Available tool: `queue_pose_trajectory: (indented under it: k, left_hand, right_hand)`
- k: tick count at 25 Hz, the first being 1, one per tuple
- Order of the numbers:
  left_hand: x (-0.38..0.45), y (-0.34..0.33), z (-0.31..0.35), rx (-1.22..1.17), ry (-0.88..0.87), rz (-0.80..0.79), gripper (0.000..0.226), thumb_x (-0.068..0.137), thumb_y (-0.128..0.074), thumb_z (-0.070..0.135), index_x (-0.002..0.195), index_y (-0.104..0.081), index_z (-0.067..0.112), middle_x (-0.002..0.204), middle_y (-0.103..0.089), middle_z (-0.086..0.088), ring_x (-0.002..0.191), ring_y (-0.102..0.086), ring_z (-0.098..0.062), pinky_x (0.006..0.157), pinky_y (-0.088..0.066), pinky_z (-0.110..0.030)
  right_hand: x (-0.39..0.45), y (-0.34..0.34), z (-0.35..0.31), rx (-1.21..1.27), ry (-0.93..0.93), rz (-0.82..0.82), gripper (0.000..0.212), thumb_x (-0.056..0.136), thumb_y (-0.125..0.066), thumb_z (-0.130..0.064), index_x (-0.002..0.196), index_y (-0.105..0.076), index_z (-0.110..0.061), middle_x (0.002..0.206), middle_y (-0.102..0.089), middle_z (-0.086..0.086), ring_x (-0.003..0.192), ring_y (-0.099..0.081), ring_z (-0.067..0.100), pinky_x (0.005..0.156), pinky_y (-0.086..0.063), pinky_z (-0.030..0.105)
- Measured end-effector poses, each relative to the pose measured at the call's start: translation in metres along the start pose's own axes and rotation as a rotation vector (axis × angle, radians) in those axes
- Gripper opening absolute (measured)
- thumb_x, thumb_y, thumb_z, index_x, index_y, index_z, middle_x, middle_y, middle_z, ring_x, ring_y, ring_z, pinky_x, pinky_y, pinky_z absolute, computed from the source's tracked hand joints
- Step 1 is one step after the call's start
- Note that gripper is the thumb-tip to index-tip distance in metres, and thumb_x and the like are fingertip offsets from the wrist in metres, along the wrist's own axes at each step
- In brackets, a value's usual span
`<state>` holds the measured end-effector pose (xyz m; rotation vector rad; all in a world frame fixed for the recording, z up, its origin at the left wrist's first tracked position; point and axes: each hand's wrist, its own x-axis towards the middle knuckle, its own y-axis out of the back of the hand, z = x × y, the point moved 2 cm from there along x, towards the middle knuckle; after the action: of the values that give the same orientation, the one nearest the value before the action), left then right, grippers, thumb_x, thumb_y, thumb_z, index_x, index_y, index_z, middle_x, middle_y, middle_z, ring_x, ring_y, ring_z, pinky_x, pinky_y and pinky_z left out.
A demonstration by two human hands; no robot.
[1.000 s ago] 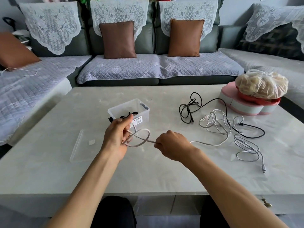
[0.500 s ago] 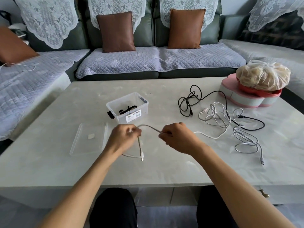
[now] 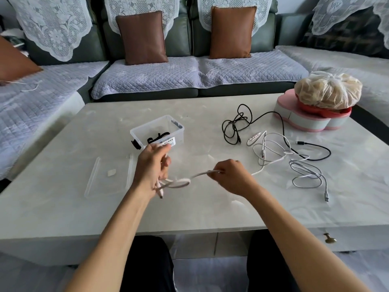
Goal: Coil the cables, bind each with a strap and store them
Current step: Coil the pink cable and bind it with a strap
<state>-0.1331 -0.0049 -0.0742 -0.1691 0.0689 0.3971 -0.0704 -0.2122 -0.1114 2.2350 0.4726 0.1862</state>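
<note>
Far left on the table, a clear lid lies flat with a small white patch on it. Just beyond it stands the clear box, open, black straps inside and a label on its near wall. In front of the box, the left hand is up off the table, fingers curled round a small coil of the white cable; one plug end dangles below the wrist. The cable runs right from that loop, a little blurred, straight into the right hand, which pinches it between thumb and curled fingers, knuckles up. Past the right hand the same cable trails off over the table toward a loose heap of white and grey cables, unbound, with a grey plug end lying nearest the table's front edge. Behind them a black cable lies tangled, its tail sweeping right. At the far right corner sits a pink dish with a tied plastic bag on top.
</note>
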Motion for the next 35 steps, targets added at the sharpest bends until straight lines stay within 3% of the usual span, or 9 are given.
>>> queue_pose_trajectory:
  k: [3, 6, 11, 14, 18, 21, 25, 28, 35]
  left_hand:
    - [0.004, 0.004, -0.015, 0.681, -0.155, -0.221, 0.053, 0.067, -0.081, 0.049, 0.114, -0.060, 0.037, 0.086, -0.071, 0.012, 0.072, -0.063, -0.003, 0.068, -0.049, -0.021]
    - [-0.003, -0.015, -0.026, 0.993, -0.304, -0.297, 0.022, 0.073, -0.071, 0.047, 0.083, -0.072, 0.028, 0.071, -0.070, 0.010, 0.068, -0.063, -0.008, 0.067, -0.052, -0.026]
    - [0.007, 0.006, -0.014, -0.254, 0.087, 0.276, 0.012, 0.080, -0.062, 0.016, 0.069, -0.061, 0.015, 0.061, -0.058, 0.001, 0.064, -0.061, -0.013, 0.066, -0.047, -0.028]
    - [-0.001, -0.005, -0.011, -0.616, 0.163, 0.055, 0.024, 0.093, -0.049, 0.016, 0.083, -0.070, 0.013, 0.102, -0.073, -0.005, 0.103, -0.070, -0.021, 0.096, -0.050, -0.037]
    - [-0.008, -0.011, 0.003, -0.792, 0.175, -0.101, 0.039, 0.096, -0.039, 0.023, 0.058, -0.045, 0.022, 0.051, -0.042, 0.008, 0.040, -0.045, -0.005, 0.058, -0.053, -0.023]
    - [0.000, 0.015, 0.012, -0.626, 0.131, -0.044, 0.036, 0.092, -0.036, 0.019, 0.056, -0.037, 0.022, 0.046, -0.028, 0.009, 0.032, -0.021, -0.007, 0.038, -0.020, -0.017]
    - [-0.003, 0.011, -0.002, 0.326, -0.049, -0.095, 0.012, 0.079, -0.063, 0.019, 0.091, -0.064, 0.020, 0.071, -0.060, -0.005, 0.038, -0.043, -0.009, 0.038, -0.031, -0.015]
    - [-0.006, -0.028, -0.046, 0.967, -0.134, -0.356, 0.040, 0.079, -0.071, 0.032, 0.119, -0.066, 0.028, 0.112, -0.070, 0.006, 0.096, -0.065, -0.007, 0.078, -0.046, -0.014]
    - [-0.011, -0.067, -0.044, 0.567, 0.079, -0.569, 0.033, 0.098, -0.052, 0.030, 0.090, -0.076, 0.009, 0.068, -0.057, -0.008, 0.050, -0.045, -0.011, 0.049, -0.032, -0.025]
  right_hand:
    - [0.000, 0.010, 0.000, 0.219, -0.096, 0.060, 0.020, 0.083, -0.072, -0.026, 0.069, -0.066, -0.013, 0.056, -0.054, -0.003, 0.048, -0.044, 0.010, 0.044, -0.033, 0.020]
    - [0.002, 0.012, -0.022, 0.351, -0.013, 0.063, 0.015, 0.083, -0.071, -0.022, 0.075, -0.069, -0.010, 0.061, -0.060, -0.002, 0.043, -0.042, 0.005, 0.042, -0.033, 0.016]
    - [-0.002, 0.010, -0.004, 0.179, -0.007, 0.050, 0.017, 0.089, -0.065, -0.024, 0.076, -0.069, -0.014, 0.064, -0.063, 0.000, 0.043, -0.045, 0.001, 0.044, -0.034, 0.012]
    - [-0.004, 0.000, -0.007, 0.137, 0.069, -0.005, 0.021, 0.093, -0.062, -0.024, 0.079, -0.071, -0.012, 0.069, -0.068, 0.008, 0.047, -0.048, -0.001, 0.047, -0.035, 0.010]
    - [0.002, -0.012, -0.013, 0.031, 0.154, 0.005, 0.029, 0.093, -0.060, -0.030, 0.071, -0.062, -0.013, 0.064, -0.062, 0.008, 0.063, -0.052, 0.020, 0.059, -0.044, 0.031]
    - [0.004, -0.011, 0.010, -0.184, 0.071, 0.031, 0.022, 0.095, -0.055, -0.033, 0.089, -0.069, -0.017, 0.085, -0.067, 0.009, 0.083, -0.060, 0.032, 0.065, -0.045, 0.033]
    - [0.007, -0.011, 0.010, -0.197, 0.079, 0.139, 0.020, 0.096, -0.054, -0.027, 0.101, -0.071, -0.018, 0.099, -0.071, 0.008, 0.094, -0.062, 0.034, 0.068, -0.044, 0.033]
    - [0.010, -0.019, -0.003, -0.063, 0.216, 0.193, 0.017, 0.093, -0.061, -0.021, 0.090, -0.072, -0.009, 0.087, -0.066, 0.012, 0.085, -0.061, 0.035, 0.067, -0.045, 0.035]
    - [-0.008, -0.012, 0.044, -0.065, 0.045, 0.200, 0.027, 0.086, -0.069, -0.040, 0.086, -0.071, -0.013, 0.081, -0.067, 0.009, 0.077, -0.061, 0.031, 0.064, -0.050, 0.036]
